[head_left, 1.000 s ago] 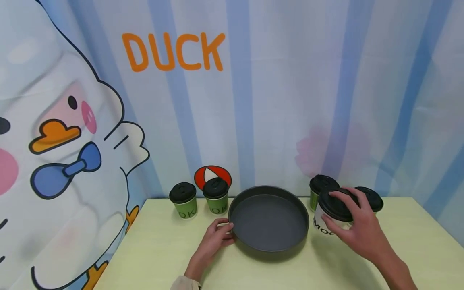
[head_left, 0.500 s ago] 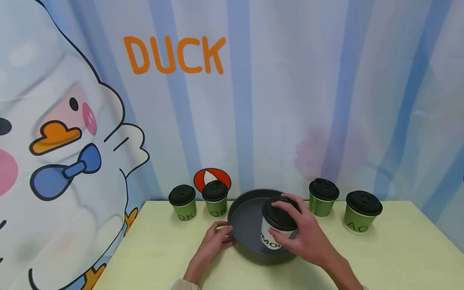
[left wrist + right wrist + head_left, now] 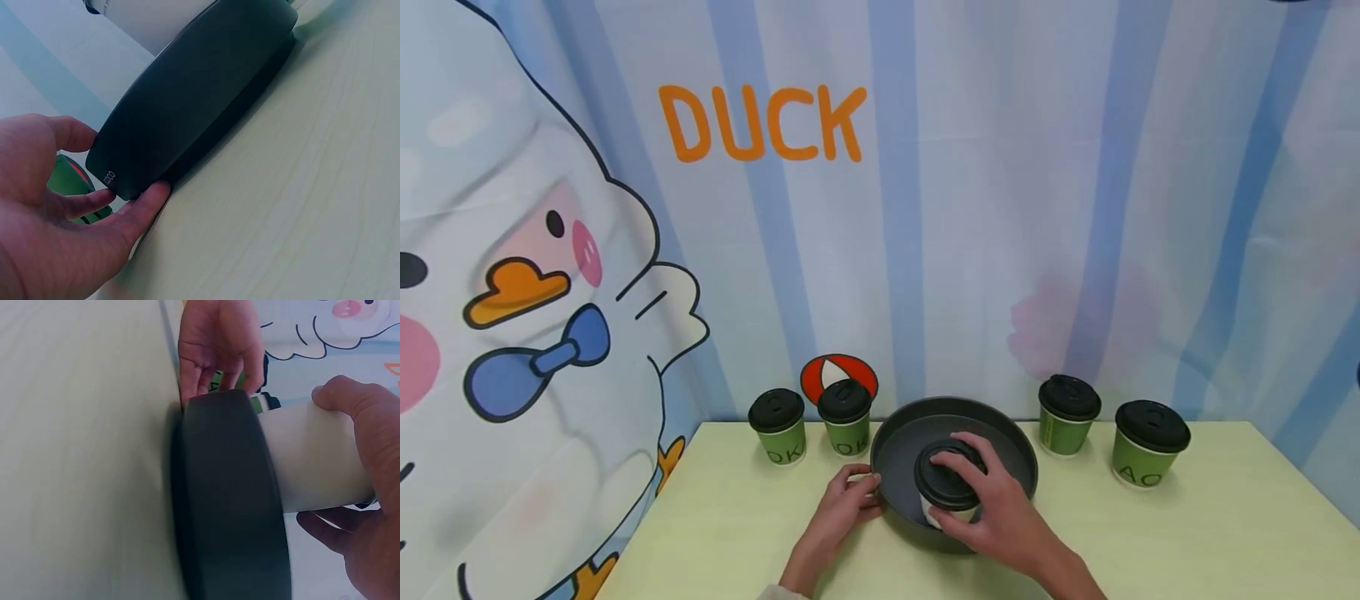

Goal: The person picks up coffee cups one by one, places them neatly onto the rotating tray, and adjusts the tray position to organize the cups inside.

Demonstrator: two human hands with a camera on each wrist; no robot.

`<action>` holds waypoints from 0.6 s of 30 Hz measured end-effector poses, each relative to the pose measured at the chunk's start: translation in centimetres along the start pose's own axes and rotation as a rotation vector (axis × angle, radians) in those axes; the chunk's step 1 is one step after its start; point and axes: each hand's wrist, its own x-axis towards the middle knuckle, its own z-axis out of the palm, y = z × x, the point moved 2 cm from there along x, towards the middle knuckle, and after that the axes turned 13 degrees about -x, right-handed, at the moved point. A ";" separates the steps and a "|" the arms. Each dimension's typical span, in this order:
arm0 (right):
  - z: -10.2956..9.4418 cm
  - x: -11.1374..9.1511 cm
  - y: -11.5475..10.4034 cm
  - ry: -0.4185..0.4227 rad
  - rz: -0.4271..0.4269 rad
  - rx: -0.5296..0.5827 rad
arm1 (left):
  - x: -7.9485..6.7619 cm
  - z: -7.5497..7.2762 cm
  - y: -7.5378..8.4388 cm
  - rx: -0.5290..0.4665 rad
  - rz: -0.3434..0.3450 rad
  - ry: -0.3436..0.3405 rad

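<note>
My left hand (image 3: 842, 508) grips the left edge of a round dark grey baking pan (image 3: 1000, 437) on the table. In the left wrist view, thumb and fingers meet the pan's outer wall (image 3: 187, 94), with fingertips low by its underside. A white paper coffee cup (image 3: 942, 479) with a black lid is upright over the front part of the pan's inside. My right hand (image 3: 1000, 508) holds it from the right, thumb and fingers spread around lid and side. The right wrist view shows the cup's white wall (image 3: 315, 459) above the rim; its base is hidden.
Two green lidded cups, one at the far left (image 3: 786, 442) and one beside it (image 3: 848, 435), stand left of the pan. Two more, one nearer (image 3: 1063, 429) and one farther right (image 3: 1142, 458), stand right. A duck-print curtain (image 3: 970, 208) hangs behind the pale table (image 3: 1150, 550).
My right hand has carried the white cup leftward from beside the right-hand green cups to over the pan, then a little farther left and lower. My left hand has stayed at the rim.
</note>
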 end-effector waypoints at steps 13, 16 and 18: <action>1.3 -0.6 0.3 -0.046 0.090 0.012 | 0.0 0.2 0.0 0.000 0.003 0.000; 1.4 -0.7 0.4 -0.058 0.106 0.025 | -0.2 0.2 0.0 -0.001 0.004 -0.003; 1.4 -0.6 0.4 -0.072 0.107 0.028 | -0.2 0.2 0.0 -0.002 0.003 -0.005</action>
